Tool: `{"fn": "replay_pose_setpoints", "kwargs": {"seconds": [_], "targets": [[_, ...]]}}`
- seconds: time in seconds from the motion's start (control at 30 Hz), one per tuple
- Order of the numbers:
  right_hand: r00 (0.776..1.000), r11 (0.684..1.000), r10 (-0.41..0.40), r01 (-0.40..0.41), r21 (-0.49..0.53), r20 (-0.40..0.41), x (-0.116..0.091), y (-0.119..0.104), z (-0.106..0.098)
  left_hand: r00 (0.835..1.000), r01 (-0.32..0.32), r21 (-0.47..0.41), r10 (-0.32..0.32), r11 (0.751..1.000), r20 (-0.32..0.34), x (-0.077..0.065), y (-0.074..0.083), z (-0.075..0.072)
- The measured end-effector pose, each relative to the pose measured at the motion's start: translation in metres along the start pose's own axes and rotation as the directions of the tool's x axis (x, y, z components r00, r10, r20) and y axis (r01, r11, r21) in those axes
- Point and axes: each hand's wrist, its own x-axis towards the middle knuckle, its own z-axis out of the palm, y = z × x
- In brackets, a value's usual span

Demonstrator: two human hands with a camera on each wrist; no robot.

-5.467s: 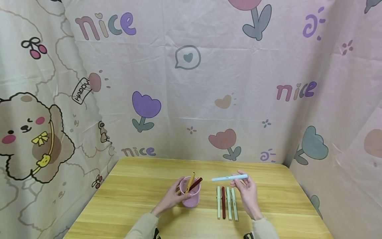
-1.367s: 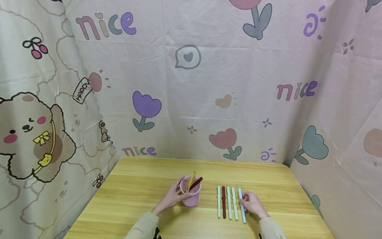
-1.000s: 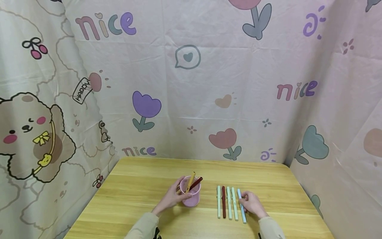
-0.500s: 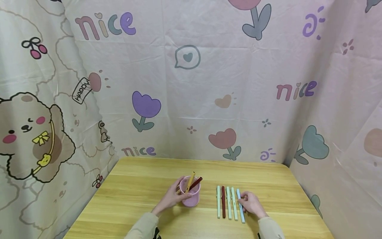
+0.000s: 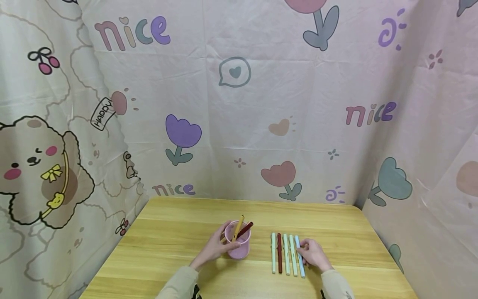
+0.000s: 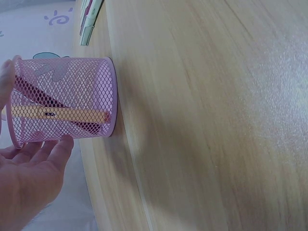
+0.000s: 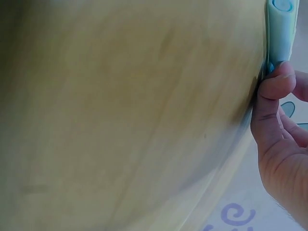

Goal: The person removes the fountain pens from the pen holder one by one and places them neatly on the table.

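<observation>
My left hand grips a pink mesh pen cup that stands upright on the table, its thumb over the near rim. Inside lean a yellow pen and a dark red pen; the left wrist view shows them through the mesh. With thumb and fingers, my right hand pinches a light blue pen lying on the table. This pen forms the right end of a row with a pale green pen, another dark red pen and two more pale green pens.
The wooden table has its back edge against a printed cloth, with cloth hanging at both sides too. Between the cup and the row of pens is a strip of bare table.
Earlier my right hand held the light blue pen in the air above the row. Now the pen lies at the right end and has slid slightly left. My left hand stays put.
</observation>
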Motion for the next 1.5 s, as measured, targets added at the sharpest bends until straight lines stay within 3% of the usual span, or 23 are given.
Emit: {"fn": "replay_pose_setpoints", "kwargs": {"seconds": [1.5], "targets": [[1.000,1.000,0.016,-0.016,-0.003,0.001,-0.0003,-0.0010,-0.0001,1.000,-0.005,0.008,0.005,1.000,-0.009,0.0023,-0.0031,0.0015]]}}
